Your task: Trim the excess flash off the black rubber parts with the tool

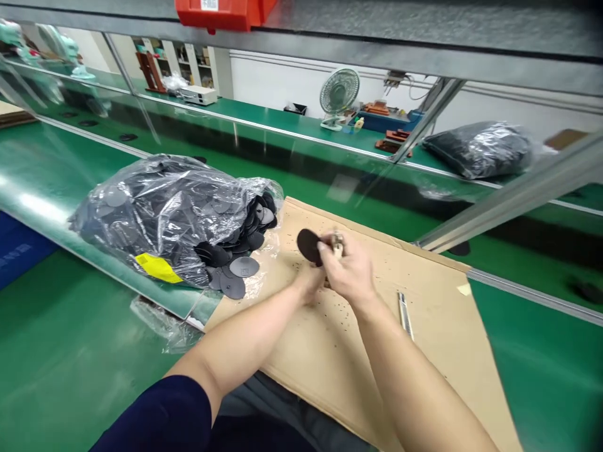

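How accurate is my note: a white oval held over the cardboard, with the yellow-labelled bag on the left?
Only the colour is wrong: in the head view, the held oval over the cardboard is dark, not white.

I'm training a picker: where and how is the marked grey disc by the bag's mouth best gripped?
Likely pinch the marked grey disc by its right rim, thumb on top, coming from the cardboard side: it is thin, its face is uncovered, and its left edge meets other discs.
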{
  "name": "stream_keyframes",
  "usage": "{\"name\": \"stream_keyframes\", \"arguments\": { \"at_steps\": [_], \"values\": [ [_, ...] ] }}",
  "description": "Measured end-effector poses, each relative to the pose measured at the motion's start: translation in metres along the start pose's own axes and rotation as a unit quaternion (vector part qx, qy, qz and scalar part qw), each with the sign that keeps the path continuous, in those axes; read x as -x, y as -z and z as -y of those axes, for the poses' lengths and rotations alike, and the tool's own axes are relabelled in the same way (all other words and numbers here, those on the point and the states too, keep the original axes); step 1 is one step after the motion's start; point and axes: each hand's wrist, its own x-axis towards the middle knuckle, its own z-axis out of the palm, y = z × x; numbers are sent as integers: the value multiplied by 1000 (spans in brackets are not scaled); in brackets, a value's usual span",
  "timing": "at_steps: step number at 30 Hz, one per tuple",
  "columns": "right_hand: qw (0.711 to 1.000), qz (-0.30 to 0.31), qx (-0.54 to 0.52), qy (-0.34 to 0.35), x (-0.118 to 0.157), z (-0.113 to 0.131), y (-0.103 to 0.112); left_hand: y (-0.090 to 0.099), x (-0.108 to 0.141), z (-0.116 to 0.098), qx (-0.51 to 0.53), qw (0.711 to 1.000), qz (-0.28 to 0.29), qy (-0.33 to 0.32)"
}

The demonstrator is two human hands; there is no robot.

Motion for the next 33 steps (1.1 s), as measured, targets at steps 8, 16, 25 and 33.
{"name": "stream_keyframes", "arguments": {
  "at_steps": [8, 16, 25, 33],
  "values": [
    [975, -178, 108, 83, 74, -69, 49, 1, 13, 3, 130, 973, 126, 141],
    [987, -113, 28, 112, 85, -73, 43, -4, 21, 2, 102, 986, 107, 74],
    [982, -81, -80, -153, 88, -84, 45, -9, 22, 12, 30, 997, 64, -11],
    [966, -62, -154, -197, 87, -89, 46, -9, 28, 11, 74, 990, 119, 12]
  ]
}}
